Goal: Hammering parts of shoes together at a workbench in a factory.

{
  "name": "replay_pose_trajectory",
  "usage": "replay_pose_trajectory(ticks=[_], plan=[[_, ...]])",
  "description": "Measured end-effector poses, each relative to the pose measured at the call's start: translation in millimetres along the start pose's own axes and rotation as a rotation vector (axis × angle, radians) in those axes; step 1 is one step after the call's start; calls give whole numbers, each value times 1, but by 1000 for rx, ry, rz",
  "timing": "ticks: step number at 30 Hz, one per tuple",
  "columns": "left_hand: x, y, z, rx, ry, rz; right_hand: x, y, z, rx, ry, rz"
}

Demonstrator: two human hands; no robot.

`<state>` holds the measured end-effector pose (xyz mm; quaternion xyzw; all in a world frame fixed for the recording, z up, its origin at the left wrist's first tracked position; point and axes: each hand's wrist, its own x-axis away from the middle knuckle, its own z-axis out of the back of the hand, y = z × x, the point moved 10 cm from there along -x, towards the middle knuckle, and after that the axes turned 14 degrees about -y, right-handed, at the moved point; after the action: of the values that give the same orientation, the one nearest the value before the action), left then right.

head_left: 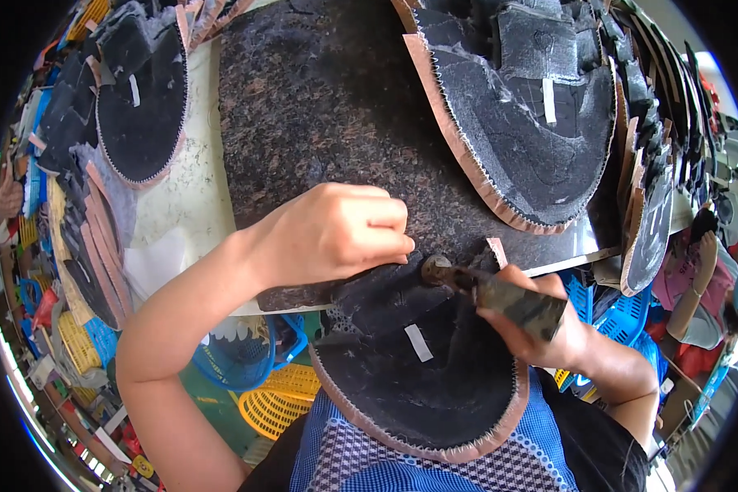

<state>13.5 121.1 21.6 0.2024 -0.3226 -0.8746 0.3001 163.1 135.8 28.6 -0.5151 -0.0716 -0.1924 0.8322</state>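
Observation:
A black shoe upper [385,381] with a stitched pinkish edge strip and a small white tag hangs over the near edge of the stone slab [320,123]. My left hand [344,230] is closed, its fingertips gripping the upper's far edge on the slab; the exact pinch is partly hidden. In my right hand [541,324] is a hammer, its worn, wrapped handle [521,305] in my fingers. Its round metal head [437,271] rests on or just above the upper, right of my left fingertips; I cannot tell which.
More black uppers [525,156] are piled far right, and another stack [143,107] lies far left. Below the slab stand a blue basket [238,353] and a yellow basket [280,398]. At the right edge another person's arm [693,291] shows. A blue patterned apron [344,451] covers my lap.

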Motion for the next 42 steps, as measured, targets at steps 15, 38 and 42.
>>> replay_pose_trajectory(ticks=[15, 38, 42], plan=[[20, -5, 6, 62, 187, 197, -25, 5, 2, 154, -88, 117], [33, 24, -6, -113, 298, 376, -39, -19, 25, 149, 14, 296], [26, 36, -10, -230, 270, 389, -46, -19, 23, 198, -35, 288]])
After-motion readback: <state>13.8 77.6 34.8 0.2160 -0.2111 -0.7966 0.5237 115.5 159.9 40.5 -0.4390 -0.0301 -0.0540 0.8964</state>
